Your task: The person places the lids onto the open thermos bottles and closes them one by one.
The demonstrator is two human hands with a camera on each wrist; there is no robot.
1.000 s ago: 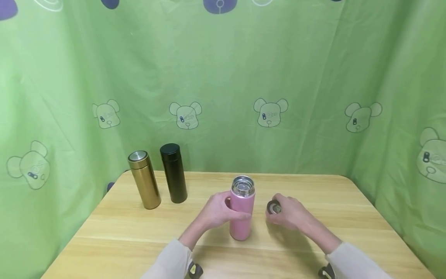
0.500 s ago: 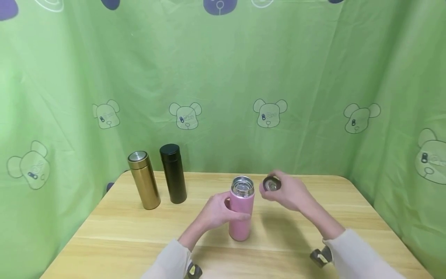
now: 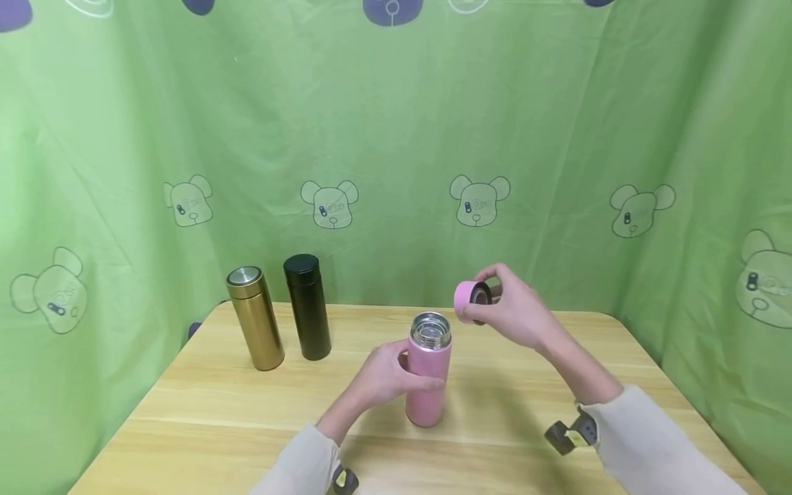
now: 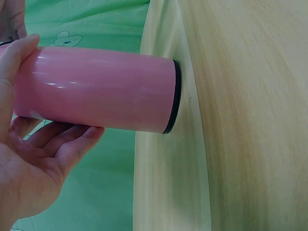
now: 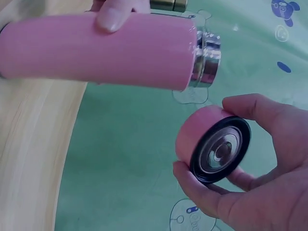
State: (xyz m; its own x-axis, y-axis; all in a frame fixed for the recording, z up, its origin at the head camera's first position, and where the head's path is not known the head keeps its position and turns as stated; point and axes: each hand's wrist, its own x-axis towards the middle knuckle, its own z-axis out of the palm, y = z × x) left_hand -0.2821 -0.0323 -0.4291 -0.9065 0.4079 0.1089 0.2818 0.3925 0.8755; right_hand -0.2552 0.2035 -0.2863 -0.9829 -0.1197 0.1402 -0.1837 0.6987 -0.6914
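A pink thermos bottle [image 3: 428, 368] stands upright on the wooden table, its silver threaded neck uncovered. My left hand [image 3: 385, 375] grips its body from the left, thumb across the front; in the left wrist view the bottle's dark-rimmed base [image 4: 175, 96] shows. To the right and a little above the bottle's mouth, my right hand [image 3: 516, 309] holds the pink lid [image 3: 464, 300] between thumb and fingers. That lid is tilted on its side, apart from the bottle. In the right wrist view its dark-ringed underside with a metal centre [image 5: 222, 150] is visible.
A gold thermos [image 3: 258, 323] with a silver-topped lid and a black thermos [image 3: 309, 309] stand upright at the back left, both with lids on. Behind the table [image 3: 216, 412] hangs a green curtain [image 3: 396, 103] with bear-head prints, also along both sides.
My right hand has risen from near the tabletop with the lid and turned it, so its pink side now faces left. The left hand and bottle have stayed in place.
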